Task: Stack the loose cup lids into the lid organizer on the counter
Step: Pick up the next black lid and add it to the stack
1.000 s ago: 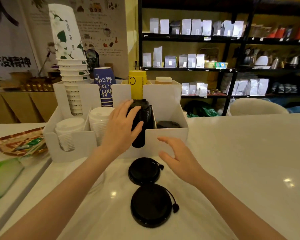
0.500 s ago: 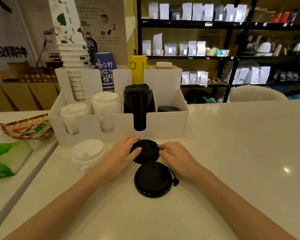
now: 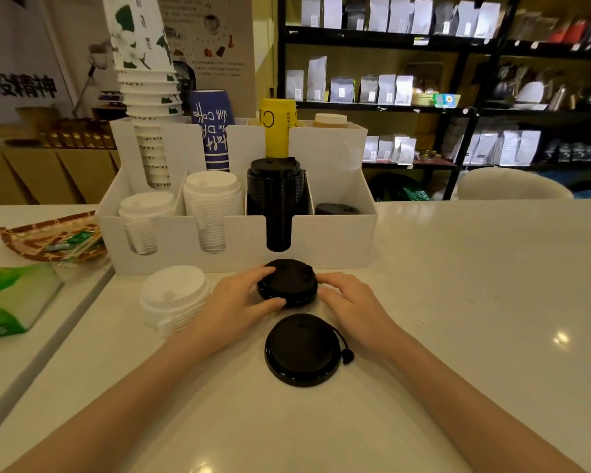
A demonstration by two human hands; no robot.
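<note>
A small black lid (image 3: 289,283) lies on the white counter just in front of the white lid organizer (image 3: 335,240). My left hand (image 3: 234,303) grips its left edge, and my right hand (image 3: 350,302) touches its right edge. A larger black lid (image 3: 302,349) with a tethered plug lies nearer to me, untouched. A short stack of white lids (image 3: 174,298) sits to the left on the counter. The organizer holds two white lid stacks (image 3: 212,206), a tall black lid stack (image 3: 275,196) and a low black lid (image 3: 336,209).
Paper cup stacks (image 3: 147,97) rise from the organizer's back row. A woven tray (image 3: 48,240) and a green packet (image 3: 11,298) sit on the lower ledge at left. Shelves of bags stand behind. Open counter stretches to the right.
My left hand left the black stack in the organizer and dropped to the counter. Both hands closed in on the small black lid, which now looks slightly lifted between them.
</note>
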